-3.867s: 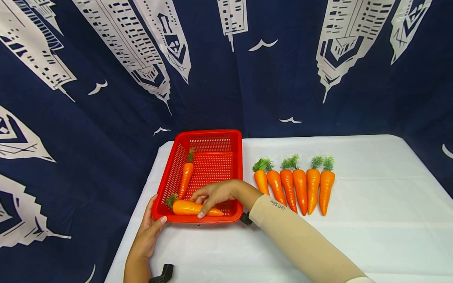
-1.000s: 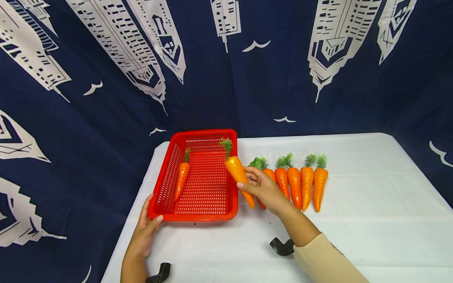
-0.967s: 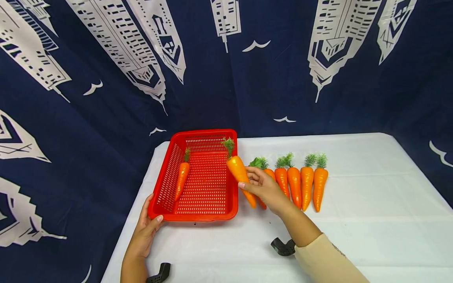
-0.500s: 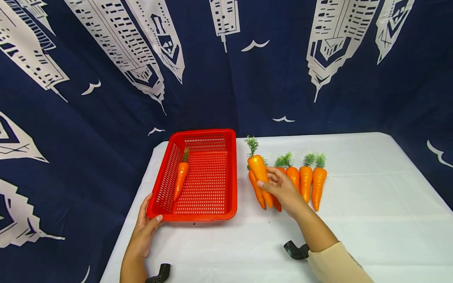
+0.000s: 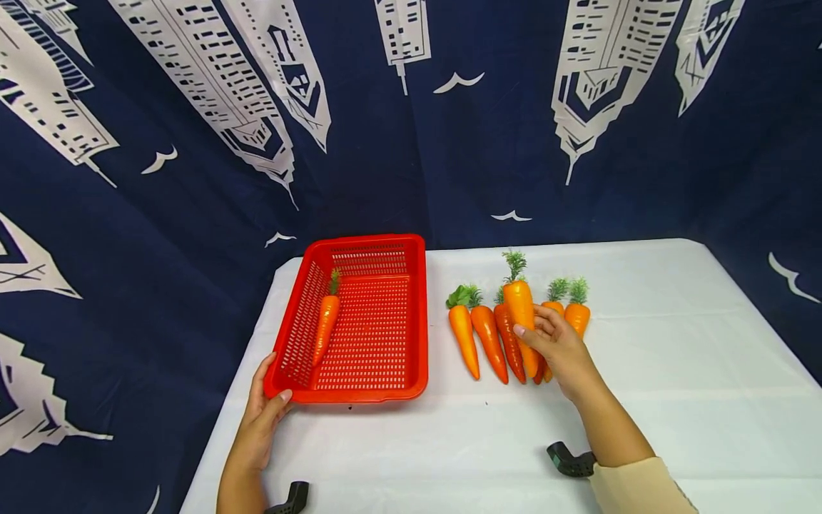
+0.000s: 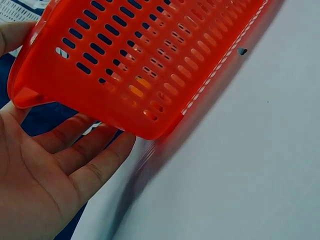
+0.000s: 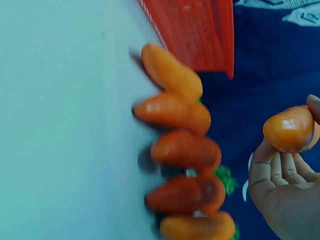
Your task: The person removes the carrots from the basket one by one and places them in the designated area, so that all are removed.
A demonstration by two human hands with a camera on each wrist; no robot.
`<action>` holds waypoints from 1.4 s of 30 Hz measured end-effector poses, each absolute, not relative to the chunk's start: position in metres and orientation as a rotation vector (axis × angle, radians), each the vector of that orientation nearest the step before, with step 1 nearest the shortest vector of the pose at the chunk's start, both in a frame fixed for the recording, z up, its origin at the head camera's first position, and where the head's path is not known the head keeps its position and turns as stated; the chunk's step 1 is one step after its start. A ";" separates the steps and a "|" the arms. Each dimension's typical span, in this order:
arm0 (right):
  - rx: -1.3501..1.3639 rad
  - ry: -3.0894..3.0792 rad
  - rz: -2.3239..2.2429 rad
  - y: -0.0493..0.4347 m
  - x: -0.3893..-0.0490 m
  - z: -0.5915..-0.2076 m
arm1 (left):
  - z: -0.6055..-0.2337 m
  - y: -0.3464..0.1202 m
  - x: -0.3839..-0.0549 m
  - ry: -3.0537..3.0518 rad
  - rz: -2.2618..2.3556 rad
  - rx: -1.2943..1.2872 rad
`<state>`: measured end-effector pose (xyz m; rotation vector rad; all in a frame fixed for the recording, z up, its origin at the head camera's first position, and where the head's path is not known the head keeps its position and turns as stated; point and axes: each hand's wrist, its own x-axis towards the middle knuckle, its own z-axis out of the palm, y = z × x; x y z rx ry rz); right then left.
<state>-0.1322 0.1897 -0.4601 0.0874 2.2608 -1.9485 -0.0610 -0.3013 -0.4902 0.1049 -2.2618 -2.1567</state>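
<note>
My left hand (image 5: 259, 422) holds the near left corner of a red plastic basket (image 5: 359, 395), thumb on the rim and fingers against the outer side. Inside the basket, along its left wall, lies one carrot (image 5: 327, 325) with a green top. My right hand (image 5: 566, 353) grips another carrot (image 5: 519, 300) between thumb and fingers, raised above the table with its leafy end away from me. Below it, several carrots (image 5: 464, 339) lie side by side to the right of the basket; the lifted carrot and my hand partly cover those on the right.
A white cloth covers the table (image 5: 693, 371). Behind and to the left hangs a dark blue curtain (image 5: 488, 157) printed with white buildings and birds. Black wrist-camera mounts show at my left (image 5: 292, 497) and right (image 5: 570, 460) wrists.
My right hand has lifted a carrot out of the basket and carried it rightward over the row of carrots. My left hand keeps its hold on the basket corner.
</note>
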 end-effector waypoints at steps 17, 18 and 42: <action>0.346 2.289 -2.078 0.248 -0.127 -0.471 | -0.493 -0.302 -0.063 -2.226 -2.187 0.114; 0.364 2.301 -2.065 0.251 -0.127 -0.472 | -0.493 -0.303 -0.063 -2.228 -2.188 0.115; 0.594 2.395 -1.690 0.288 -0.131 -0.494 | -0.491 -0.302 -0.061 -2.252 -2.187 0.184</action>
